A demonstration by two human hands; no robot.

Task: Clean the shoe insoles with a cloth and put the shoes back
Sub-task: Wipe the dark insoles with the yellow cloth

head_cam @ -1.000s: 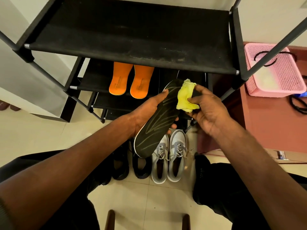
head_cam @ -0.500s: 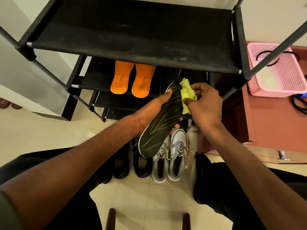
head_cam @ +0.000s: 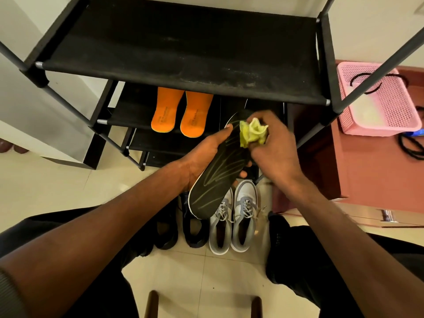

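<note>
My left hand (head_cam: 207, 154) grips a black insole (head_cam: 218, 175) with pale streaks, cradling it from below with the thumb along its left edge. A crumpled yellow cloth (head_cam: 252, 133) is pinched in my right hand (head_cam: 273, 152) and pressed against the insole's upper end. Below the hands, a pair of grey and white sneakers (head_cam: 234, 226) stands on the tiled floor, with a pair of black shoes (head_cam: 179, 228) to their left. Two orange insoles (head_cam: 182, 113) lie on a lower shelf of the black shoe rack (head_cam: 183, 53).
A pink plastic basket (head_cam: 378, 99) sits on a reddish-brown cabinet (head_cam: 367, 171) to the right of the rack. Black cords (head_cam: 410, 145) lie beside it. My knees in dark trousers frame the shoes. Two wooden chair posts (head_cam: 151, 304) show at the bottom.
My right hand with the cloth has moved up along the insole toward its far end, and the cloth is now bunched more openly on top. The left hand keeps holding the insole.
</note>
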